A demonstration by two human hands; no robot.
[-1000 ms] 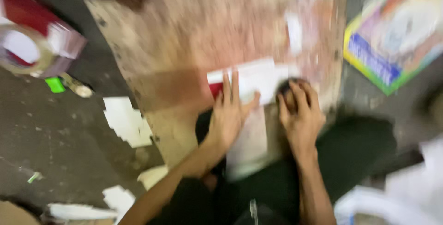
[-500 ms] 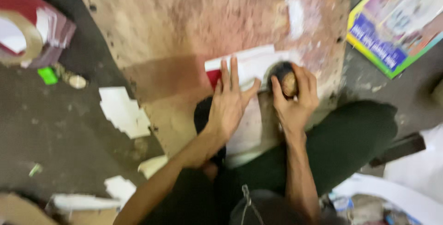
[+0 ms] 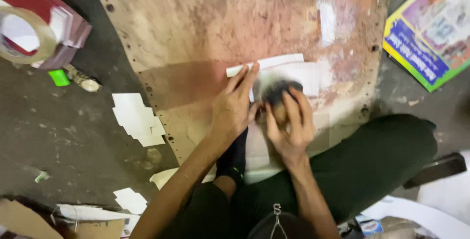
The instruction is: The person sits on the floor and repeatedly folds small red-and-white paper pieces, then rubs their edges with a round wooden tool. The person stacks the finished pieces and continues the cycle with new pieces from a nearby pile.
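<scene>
Together, at frame centre, we press our left hand (image 3: 234,111) flat, fingers spread, on the white paper (image 3: 293,72) lying on the wooden board (image 3: 205,28), while our right hand (image 3: 289,124) curls around a dark round object (image 3: 275,92).

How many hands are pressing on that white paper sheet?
2. The left hand lies flat on the white paper sheet, fingers spread. The right hand is beside it, gripping a small dark, blurred object against the paper.
</scene>
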